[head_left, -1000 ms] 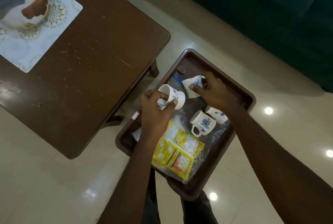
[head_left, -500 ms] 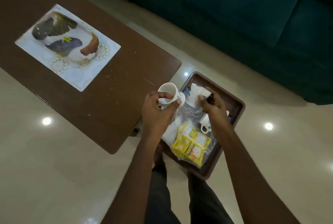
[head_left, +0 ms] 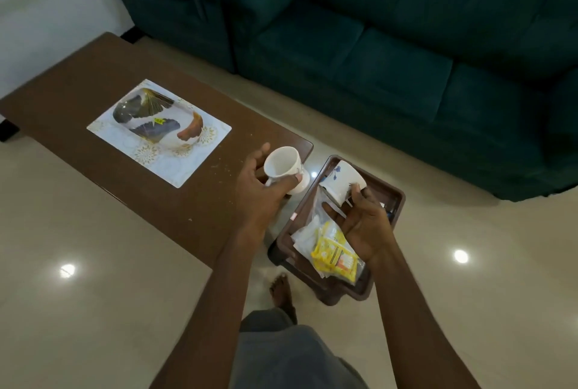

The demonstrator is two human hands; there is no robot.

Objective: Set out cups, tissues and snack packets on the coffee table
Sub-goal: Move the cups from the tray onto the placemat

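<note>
A green sofa (head_left: 391,54) backs the brown coffee table (head_left: 93,154) and a brown tray (head_left: 394,198) of yellow snack packets (head_left: 334,254). The left hand (head_left: 259,191) grips a white cup (head_left: 283,166) above the table's corner; the right hand (head_left: 362,226) pinches a second cup (head_left: 342,180) over the tray

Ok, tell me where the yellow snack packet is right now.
In the head view the yellow snack packet lies at the near end of the brown tray, lower right of centre, just below the right hand and beside white tissues.
</note>
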